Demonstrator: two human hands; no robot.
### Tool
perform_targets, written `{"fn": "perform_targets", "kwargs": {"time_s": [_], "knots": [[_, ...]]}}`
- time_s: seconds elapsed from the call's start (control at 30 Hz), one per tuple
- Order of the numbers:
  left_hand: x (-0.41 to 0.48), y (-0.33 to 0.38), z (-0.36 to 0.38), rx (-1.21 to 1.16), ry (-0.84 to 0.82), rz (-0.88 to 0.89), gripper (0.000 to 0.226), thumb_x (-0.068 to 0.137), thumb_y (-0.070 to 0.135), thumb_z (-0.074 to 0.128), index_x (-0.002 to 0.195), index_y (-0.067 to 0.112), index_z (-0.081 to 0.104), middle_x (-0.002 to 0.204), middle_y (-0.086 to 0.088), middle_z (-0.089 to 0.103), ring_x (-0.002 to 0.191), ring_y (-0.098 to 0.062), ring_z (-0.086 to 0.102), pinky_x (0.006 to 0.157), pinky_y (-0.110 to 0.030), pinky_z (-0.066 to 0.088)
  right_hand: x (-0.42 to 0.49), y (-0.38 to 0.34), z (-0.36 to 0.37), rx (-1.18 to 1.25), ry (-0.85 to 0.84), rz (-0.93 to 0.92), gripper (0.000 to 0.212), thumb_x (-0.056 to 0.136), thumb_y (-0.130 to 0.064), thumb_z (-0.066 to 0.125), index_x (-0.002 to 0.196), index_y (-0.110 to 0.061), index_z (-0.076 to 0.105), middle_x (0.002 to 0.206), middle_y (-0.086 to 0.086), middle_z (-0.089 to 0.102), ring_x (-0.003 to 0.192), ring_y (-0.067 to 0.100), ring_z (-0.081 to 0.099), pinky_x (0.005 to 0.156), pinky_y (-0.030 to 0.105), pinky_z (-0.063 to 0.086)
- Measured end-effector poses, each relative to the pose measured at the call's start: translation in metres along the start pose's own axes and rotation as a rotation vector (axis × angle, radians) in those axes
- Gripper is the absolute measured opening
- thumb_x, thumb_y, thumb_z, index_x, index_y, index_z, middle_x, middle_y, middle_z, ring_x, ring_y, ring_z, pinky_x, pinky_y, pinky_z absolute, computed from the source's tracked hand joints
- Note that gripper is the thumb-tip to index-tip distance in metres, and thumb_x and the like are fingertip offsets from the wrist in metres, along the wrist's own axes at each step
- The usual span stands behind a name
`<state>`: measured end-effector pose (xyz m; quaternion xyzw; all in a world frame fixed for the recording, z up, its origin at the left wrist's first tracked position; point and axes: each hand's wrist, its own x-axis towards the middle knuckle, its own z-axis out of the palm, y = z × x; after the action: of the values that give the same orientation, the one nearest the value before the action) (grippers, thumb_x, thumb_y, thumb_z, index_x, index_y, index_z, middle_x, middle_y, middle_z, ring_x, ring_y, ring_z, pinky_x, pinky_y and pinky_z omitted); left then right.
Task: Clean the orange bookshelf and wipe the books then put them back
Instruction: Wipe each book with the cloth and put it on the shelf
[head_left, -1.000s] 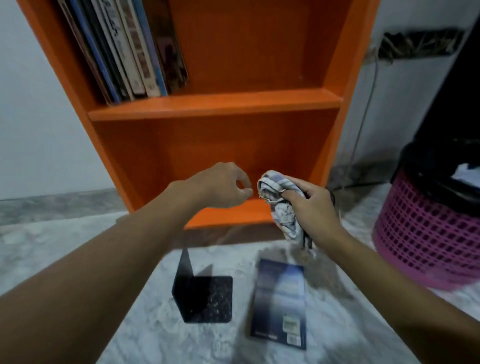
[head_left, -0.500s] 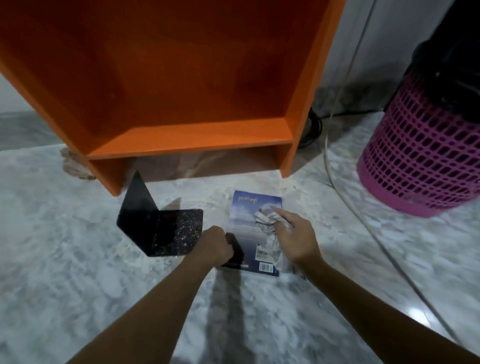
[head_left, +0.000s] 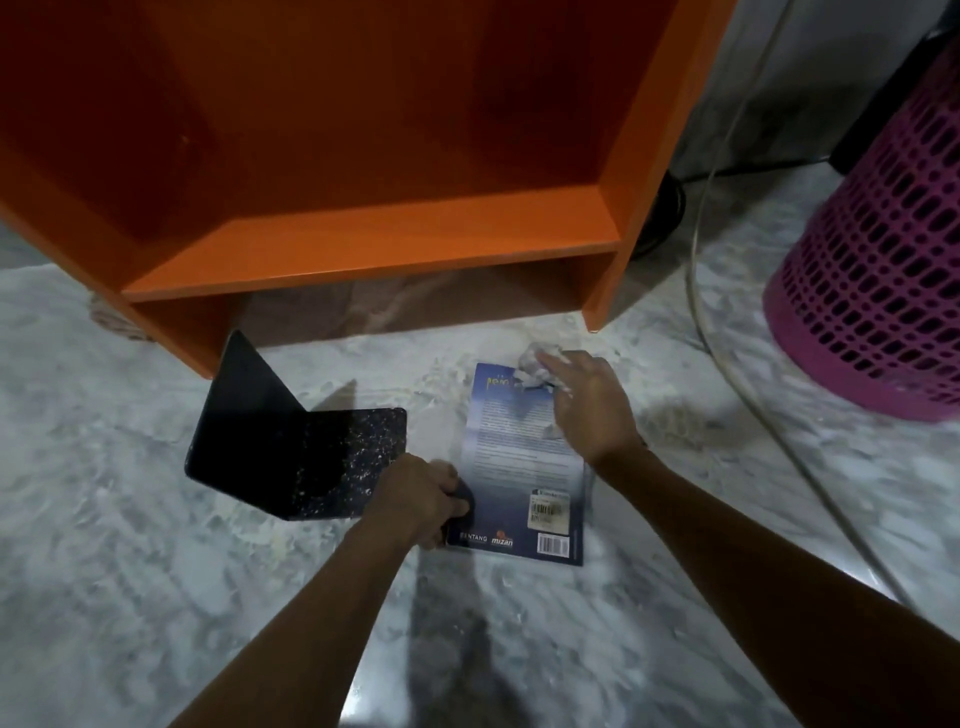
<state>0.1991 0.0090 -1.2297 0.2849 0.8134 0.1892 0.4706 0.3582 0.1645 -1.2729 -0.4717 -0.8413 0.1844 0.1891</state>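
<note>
A blue book (head_left: 511, 462) lies back cover up on the marble floor in front of the orange bookshelf (head_left: 374, 244). My left hand (head_left: 421, 499) grips the book's near left corner. My right hand (head_left: 587, 405) holds a crumpled white and blue cloth (head_left: 532, 366) and presses it onto the book's far end. The shelf's bottom compartment has nothing in it.
A black L-shaped bookend (head_left: 291, 441) stands on the floor left of the book. A pink plastic basket (head_left: 878, 291) sits at the right. A pale cable (head_left: 727, 322) runs across the floor between the basket and the shelf.
Both hands came down from in front of the shelf to the book on the floor. My left hand took hold of its corner and the cloth slid toward the book's far end.
</note>
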Motion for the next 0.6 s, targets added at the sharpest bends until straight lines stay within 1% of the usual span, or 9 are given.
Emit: {"fn": "perform_targets", "kwargs": {"time_s": [0.03, 0.1, 0.17, 0.23, 0.3, 0.37, 0.43, 0.5, 0.6], "knots": [[0.000, 0.001, 0.000, -0.031, -0.011, -0.031, 0.016, 0.081, -0.004, 0.074, 0.092, 0.006, 0.066, 0.048, -0.002, 0.052, 0.031, -0.009, 0.048, 0.037, -0.024, 0.047, 0.004, -0.002, 0.003, 0.003, 0.033, 0.007, 0.053, 0.087, -0.003, 0.047, 0.135, -0.025, 0.057, 0.137, 0.003, 0.055, 0.120, 0.024, 0.048, 0.103, 0.037, 0.041], [0.002, 0.001, 0.001, -0.071, -0.033, -0.063, 0.018, 0.082, -0.005, 0.072, 0.096, 0.005, 0.066, 0.053, -0.007, 0.051, 0.033, -0.013, 0.048, 0.035, -0.023, 0.044, -0.001, -0.013, 0.009, -0.004, -0.058, -0.123, 0.053, 0.088, -0.003, 0.052, 0.135, -0.028, 0.056, 0.139, 0.000, 0.053, 0.124, 0.021, 0.046, 0.103, 0.035, 0.042], [0.007, -0.002, 0.001, -0.093, -0.051, -0.071, 0.021, 0.083, -0.005, 0.072, 0.102, 0.001, 0.068, 0.053, -0.009, 0.049, 0.029, -0.012, 0.046, 0.034, -0.022, 0.043, -0.012, -0.027, 0.010, -0.029, -0.203, -0.410, 0.056, 0.086, -0.002, 0.060, 0.134, -0.031, 0.057, 0.138, 0.000, 0.055, 0.123, 0.021, 0.049, 0.094, 0.028, 0.044], [0.010, -0.004, 0.001, -0.120, -0.059, -0.087, 0.020, 0.081, -0.005, 0.074, 0.101, 0.000, 0.069, 0.052, -0.010, 0.050, 0.025, -0.010, 0.045, 0.034, -0.023, 0.043, -0.012, -0.029, 0.010, -0.015, -0.247, -0.639, 0.062, 0.076, 0.005, 0.066, 0.130, -0.027, 0.061, 0.128, 0.006, 0.063, 0.113, 0.027, 0.058, 0.079, 0.026, 0.044], [0.011, -0.003, 0.001, -0.131, -0.070, -0.095, 0.016, 0.081, -0.004, 0.075, 0.092, 0.005, 0.067, 0.053, -0.011, 0.053, 0.024, -0.011, 0.046, 0.036, -0.025, 0.046, 0.003, -0.029, 0.013, -0.041, -0.214, -0.583, 0.062, 0.080, 0.006, 0.062, 0.132, -0.027, 0.060, 0.130, 0.007, 0.062, 0.114, 0.027, 0.057, 0.081, 0.030, 0.049], [0.011, -0.002, 0.000, -0.142, -0.076, -0.107, 0.017, 0.081, -0.004, 0.075, 0.087, 0.009, 0.064, 0.052, -0.010, 0.053, 0.024, -0.011, 0.046, 0.035, -0.026, 0.046, 0.016, -0.034, 0.018, -0.024, -0.125, -0.327, 0.059, 0.086, 0.003, 0.055, 0.136, -0.028, 0.056, 0.137, 0.003, 0.056, 0.120, 0.023, 0.050, 0.096, 0.034, 0.047], [0.014, -0.004, 0.000, -0.173, -0.073, -0.132, 0.018, 0.079, -0.006, 0.075, 0.090, 0.005, 0.067, 0.042, -0.005, 0.051, 0.023, -0.011, 0.043, 0.031, -0.024, 0.042, 0.019, -0.040, 0.024, 0.026, -0.036, -0.127, 0.059, 0.085, 0.002, 0.052, 0.136, -0.028, 0.055, 0.137, 0.000, 0.054, 0.123, 0.021, 0.045, 0.101, 0.035, 0.044], [0.016, -0.005, 0.000, -0.177, -0.080, -0.147, 0.022, 0.080, -0.005, 0.075, 0.100, -0.001, 0.069, 0.037, -0.002, 0.049, 0.022, -0.012, 0.042, 0.030, -0.023, 0.040, 0.010, -0.045, 0.026, 0.061, -0.022, -0.097, 0.060, 0.086, 0.002, 0.052, 0.137, -0.029, 0.054, 0.139, -0.002, 0.052, 0.125, 0.018, 0.043, 0.102, 0.034, 0.042], [0.014, -0.003, -0.004, -0.126, -0.148, -0.157, 0.023, 0.087, 0.003, 0.070, 0.109, 0.003, 0.065, 0.058, -0.010, 0.057, 0.025, -0.011, 0.050, 0.037, -0.027, 0.049, -0.023, -0.045, 0.024, 0.072, -0.107, -0.225, 0.057, 0.089, -0.002, 0.054, 0.138, -0.029, 0.052, 0.140, -0.001, 0.052, 0.126, 0.019, 0.043, 0.105, 0.037, 0.042]]}}
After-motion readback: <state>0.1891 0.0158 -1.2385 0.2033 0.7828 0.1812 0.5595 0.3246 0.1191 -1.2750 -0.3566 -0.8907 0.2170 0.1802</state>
